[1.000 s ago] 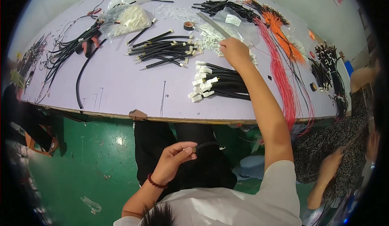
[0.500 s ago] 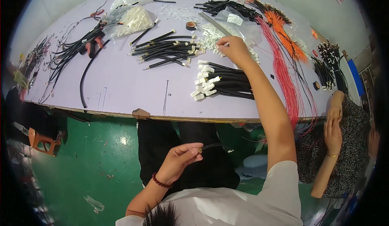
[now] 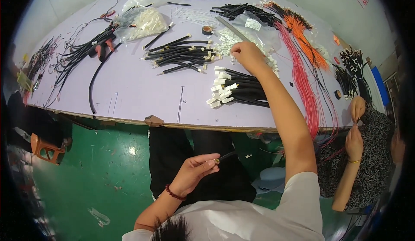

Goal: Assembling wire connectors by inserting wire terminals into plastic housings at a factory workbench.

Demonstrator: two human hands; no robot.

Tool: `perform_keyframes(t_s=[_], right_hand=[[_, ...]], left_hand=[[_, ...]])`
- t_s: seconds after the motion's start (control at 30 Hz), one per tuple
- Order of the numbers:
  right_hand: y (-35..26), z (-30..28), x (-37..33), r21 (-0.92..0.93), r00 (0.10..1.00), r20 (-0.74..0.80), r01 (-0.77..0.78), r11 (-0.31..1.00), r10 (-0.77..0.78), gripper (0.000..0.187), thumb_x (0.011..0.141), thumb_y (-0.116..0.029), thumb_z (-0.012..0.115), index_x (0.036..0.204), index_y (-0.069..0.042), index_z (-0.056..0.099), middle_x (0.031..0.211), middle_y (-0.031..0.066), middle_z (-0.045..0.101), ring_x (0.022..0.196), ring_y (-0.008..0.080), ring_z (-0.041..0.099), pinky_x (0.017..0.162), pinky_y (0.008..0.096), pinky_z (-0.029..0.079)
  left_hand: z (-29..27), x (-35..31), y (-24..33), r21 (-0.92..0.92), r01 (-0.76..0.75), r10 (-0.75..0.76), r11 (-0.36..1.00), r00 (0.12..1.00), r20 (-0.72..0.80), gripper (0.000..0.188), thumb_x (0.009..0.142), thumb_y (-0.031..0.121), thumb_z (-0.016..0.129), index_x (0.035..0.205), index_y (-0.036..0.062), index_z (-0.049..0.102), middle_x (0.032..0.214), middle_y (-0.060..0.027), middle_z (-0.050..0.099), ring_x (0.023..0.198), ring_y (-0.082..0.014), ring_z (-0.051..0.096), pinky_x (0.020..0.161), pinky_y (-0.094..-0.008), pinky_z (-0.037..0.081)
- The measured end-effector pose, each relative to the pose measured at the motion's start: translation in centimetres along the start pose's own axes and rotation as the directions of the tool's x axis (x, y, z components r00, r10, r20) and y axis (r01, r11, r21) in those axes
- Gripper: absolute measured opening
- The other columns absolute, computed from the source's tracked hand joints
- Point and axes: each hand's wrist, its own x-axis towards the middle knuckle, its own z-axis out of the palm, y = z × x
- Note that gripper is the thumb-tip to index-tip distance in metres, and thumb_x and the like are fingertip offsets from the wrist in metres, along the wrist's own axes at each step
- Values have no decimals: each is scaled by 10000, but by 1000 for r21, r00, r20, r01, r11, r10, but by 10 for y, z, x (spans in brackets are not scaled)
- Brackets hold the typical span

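Observation:
Above my lap, my left hand (image 3: pixel 198 172) pinches the end of a short black cable (image 3: pixel 228 155), with yellowish wire ends showing at the fingertips. My right hand (image 3: pixel 248 55) reaches across the table to a pile of small white connectors (image 3: pixel 227 42). Its fingers are bent together at the pile's edge; what lies between them is hidden. Just nearer than that hand sits a bundle of black cables (image 3: pixel 244 87) fitted with white connector housings (image 3: pixel 222 94). To its left lie several loose black cables (image 3: pixel 179 55) with pale tips.
A metal ruler (image 3: pixel 232 28) lies across the connectors beside a clear bag (image 3: pixel 255 29). Pink wires (image 3: pixel 300 76) and orange wires (image 3: pixel 302 38) stretch along the right. A bag of cream parts (image 3: pixel 149 21) and red-handled pliers (image 3: pixel 101 51) are left. A co-worker's hands (image 3: pixel 355 133) are at right.
My right hand stays at the connector pile, its fingers curling closer together. My left hand shifts slightly right with the cable. The co-worker's hands part a little, handling something thin.

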Motion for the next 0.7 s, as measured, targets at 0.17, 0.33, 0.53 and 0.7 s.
perform_keyframes(t_s=[0.17,0.33,0.53,0.7], right_hand=[[14,10,2,93,994,-105,-6,996,16,149,777,-131,599,852,-104,725,819,125,679,785,295,647,715,389,505],[4,8,0,191,996,-86,38,981,-22,169,798,-169,616,903,-80,715,856,124,684,801,267,647,724,361,502],[1,8,1,75,997,-40,63,995,-60,138,785,-191,630,865,-138,729,822,96,686,787,290,650,709,391,506],[3,10,4,96,999,-26,45,994,-43,135,787,-194,623,858,-141,725,835,89,683,812,291,646,728,402,500]], left_hand=[[-3,-1,-3,-21,18,-18,1000,1000,7,290,907,92,603,1180,-4,602,973,-68,667,882,-130,641,876,-307,537],[-6,-1,-5,-51,21,-21,998,1000,-4,285,905,83,601,1174,-12,602,974,-74,667,874,-131,640,871,-308,540],[-5,0,-5,-57,29,-30,998,1000,-7,285,903,84,604,1170,-14,604,970,-79,668,862,-131,641,868,-308,540],[-3,0,-7,-60,37,-38,997,999,-13,285,902,86,606,1170,-11,605,963,-78,669,857,-129,642,867,-308,540]])
